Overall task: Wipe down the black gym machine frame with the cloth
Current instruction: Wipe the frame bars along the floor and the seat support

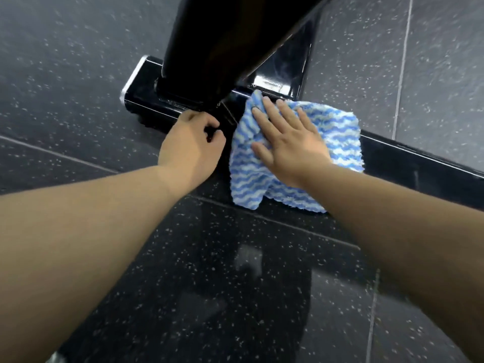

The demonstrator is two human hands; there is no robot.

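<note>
Under the flat right hand (290, 150), the blue-and-white striped cloth (337, 132) lies draped over the low base rail (408, 163) of the black gym machine frame (146, 100), its near edge hanging down the rail's side below the wrist. The fingers (272, 111) are straight and spread, pinching nothing. They press the cloth onto the rail's top, tips at the joint where the glossy gusset plate (285, 66) meets it, likely so a broad palm can drive the fabric along the metal and into that corner. Just left of those fingertips rises the thick upright post (222, 43). At its foot the left hand (191, 145) has its fingers curled against the rail's near face. Whether they truly grip it cannot be told, though the pose suggests bracing while leaning over the speckled floor (78, 87). Wiping looks under way, with the post probably yet to do
</note>
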